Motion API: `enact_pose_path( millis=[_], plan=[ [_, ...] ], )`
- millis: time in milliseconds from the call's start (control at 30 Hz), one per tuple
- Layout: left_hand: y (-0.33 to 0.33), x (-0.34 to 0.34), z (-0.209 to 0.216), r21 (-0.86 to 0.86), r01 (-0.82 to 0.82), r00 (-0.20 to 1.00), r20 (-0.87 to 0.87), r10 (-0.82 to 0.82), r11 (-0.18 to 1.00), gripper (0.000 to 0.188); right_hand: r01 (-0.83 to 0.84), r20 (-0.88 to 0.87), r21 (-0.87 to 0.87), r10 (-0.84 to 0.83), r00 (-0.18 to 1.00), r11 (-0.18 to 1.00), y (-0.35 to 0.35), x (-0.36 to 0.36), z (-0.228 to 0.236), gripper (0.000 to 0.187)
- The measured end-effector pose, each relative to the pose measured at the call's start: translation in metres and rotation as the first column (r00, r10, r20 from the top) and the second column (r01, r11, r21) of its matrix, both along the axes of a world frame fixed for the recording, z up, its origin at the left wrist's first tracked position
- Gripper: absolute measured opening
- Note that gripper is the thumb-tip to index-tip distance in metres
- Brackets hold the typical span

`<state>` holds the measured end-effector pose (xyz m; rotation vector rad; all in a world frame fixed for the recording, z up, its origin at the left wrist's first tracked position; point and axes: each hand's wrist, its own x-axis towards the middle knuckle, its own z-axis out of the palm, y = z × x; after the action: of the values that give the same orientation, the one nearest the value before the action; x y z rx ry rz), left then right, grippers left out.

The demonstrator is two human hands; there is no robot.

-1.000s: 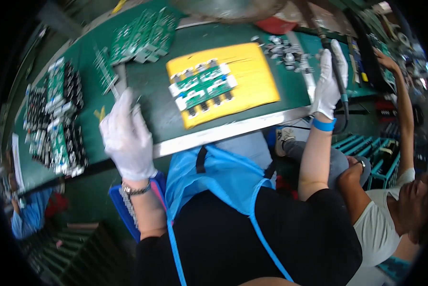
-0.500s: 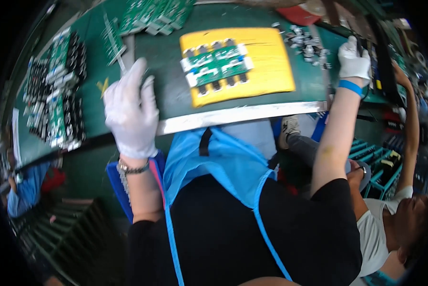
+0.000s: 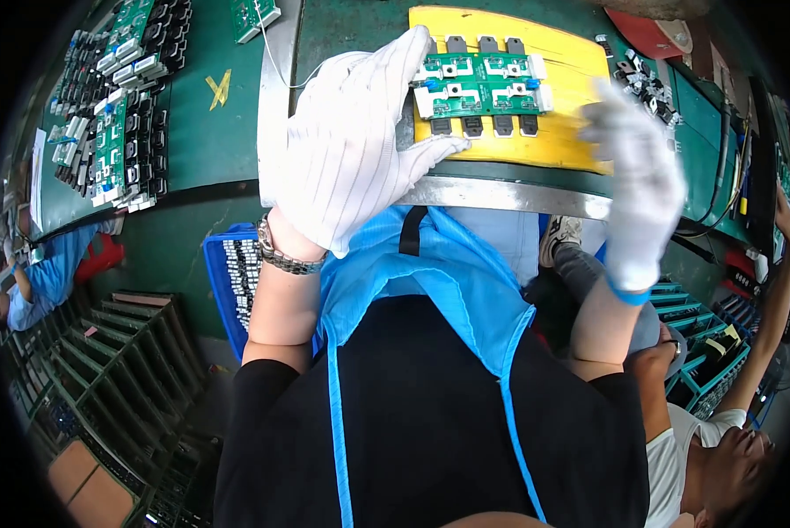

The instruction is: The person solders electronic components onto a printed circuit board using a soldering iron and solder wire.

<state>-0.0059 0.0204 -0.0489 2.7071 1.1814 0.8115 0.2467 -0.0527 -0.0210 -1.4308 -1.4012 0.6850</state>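
A green circuit board (image 3: 483,85) with white end connectors and black parts along its long sides lies on a yellow pad (image 3: 562,44). My left hand (image 3: 347,145), in a striped white glove, is at the board's left end. Its thumb and forefinger are spread apart, the forefinger beside the left connectors and the thumb by the lower black parts. Whether they press on the board I cannot tell. My right hand (image 3: 637,189), gloved in white, is smeared by motion over the pad's right edge. Its fingers are too blurred to read.
Stacked boards with black parts (image 3: 135,97) stand on the left of the green table. Small loose parts (image 3: 646,86) lie right of the pad. A blue bin (image 3: 219,295) of small parts is below the metal table edge (image 3: 474,194). Another person's arm (image 3: 773,308) is at far right.
My left hand has moved right to the board's left end. My right hand has come back from the far right toward the pad. The whole view has shifted.
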Motion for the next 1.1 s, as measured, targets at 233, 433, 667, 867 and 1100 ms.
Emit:
enact_pose_path(
  millis=[233,433,667,867,1100],
  plan=[
    [0.003,0.001,-0.006,0.065,-0.006,0.999,0.054,0.003,0.998,0.086,-0.207,0.665,0.195,0.026,0.747,0.959,0.021,-0.052,-0.016,0.025],
    [-0.001,0.000,-0.002,0.007,-0.013,0.998,0.057,0.013,1.000,0.087,-0.218,0.671,0.207,0.024,0.741,0.954,0.015,-0.038,-0.013,0.033],
    [-0.003,-0.006,0.010,0.142,0.032,0.998,0.054,-0.040,0.989,0.088,-0.258,0.817,0.215,-0.029,0.576,0.942,0.009,-0.049,-0.027,0.035],
    [0.001,0.003,-0.005,0.004,0.013,0.993,0.114,-0.013,1.000,0.095,-0.286,0.810,0.126,0.068,0.583,0.950,0.007,-0.042,-0.012,0.040],
    [0.000,0.002,-0.004,-0.059,-0.022,0.993,0.113,0.028,0.998,0.097,-0.261,0.828,0.156,0.018,0.560,0.953,0.004,-0.041,-0.027,0.043]
  ],
)
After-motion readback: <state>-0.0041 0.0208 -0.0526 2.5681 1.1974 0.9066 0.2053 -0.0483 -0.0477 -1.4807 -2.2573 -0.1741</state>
